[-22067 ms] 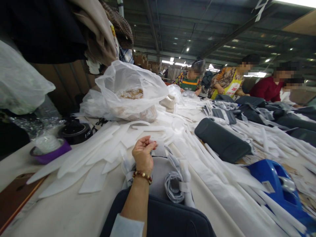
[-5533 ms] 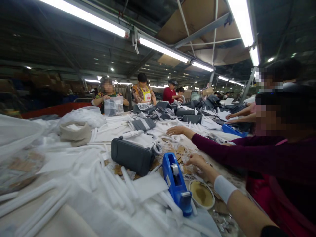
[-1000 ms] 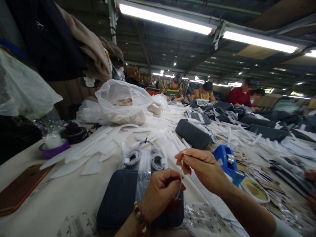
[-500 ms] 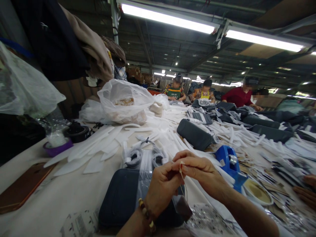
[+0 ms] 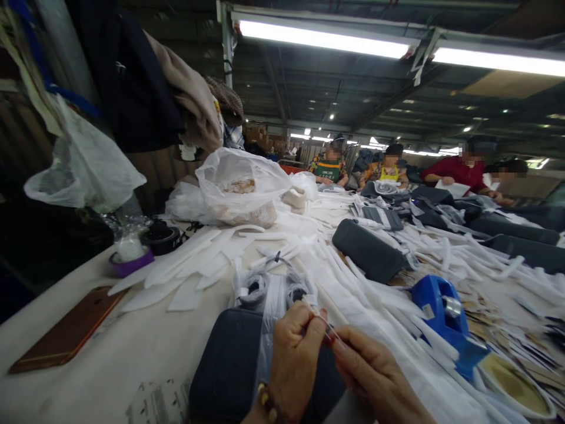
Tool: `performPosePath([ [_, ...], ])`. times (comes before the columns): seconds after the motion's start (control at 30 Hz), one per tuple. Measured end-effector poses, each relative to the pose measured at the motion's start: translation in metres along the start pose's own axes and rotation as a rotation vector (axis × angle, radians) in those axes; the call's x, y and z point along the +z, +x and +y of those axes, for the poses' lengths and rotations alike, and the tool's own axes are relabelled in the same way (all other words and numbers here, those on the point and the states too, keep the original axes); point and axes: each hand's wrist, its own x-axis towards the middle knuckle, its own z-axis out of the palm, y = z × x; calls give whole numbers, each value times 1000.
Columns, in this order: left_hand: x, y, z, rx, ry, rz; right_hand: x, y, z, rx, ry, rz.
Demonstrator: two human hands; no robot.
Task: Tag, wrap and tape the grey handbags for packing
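1. White string is pinched at the fingertips of both the left hand and right hand, grips narrow, apparently to hold the short span taut.
2. The dark bag lies flat on the table just below them, probably for easy reach.
3. A clear strip crosses it between two coils, likely binding it shut.
4. The blue dispenser stands rightward, seemingly handy; the phone lies left, out of the way.

The dark blue-grey boxy bag looks like smooth, matt cloth; the clear plastic film strip across it is glossy and creased. The chunky blue tape dispenser is shiny plastic, the flat copper-coloured phone glossy, the translucent white plastic sack crinkled.
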Motion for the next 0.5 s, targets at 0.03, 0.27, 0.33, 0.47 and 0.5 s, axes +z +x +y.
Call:
performPosePath([
  [0.03,-1,1,-5,-71,-13,7,-2,2,2,13,-64,19],
  [0.27,-6,15,-33,-289,-66,-7,-14,21,-1,26,-340,-74],
  [0.33,-12,26,-35,-290,-67,-135,-20,31,-11,86,-309,-60],
  [0.47,-24,71,-47,-223,169,-86,-41,65,-33,115,-302,74],
  [0.5,-24,85,-53,-220,244,-38,-47,76,-36,85,-333,107],
])
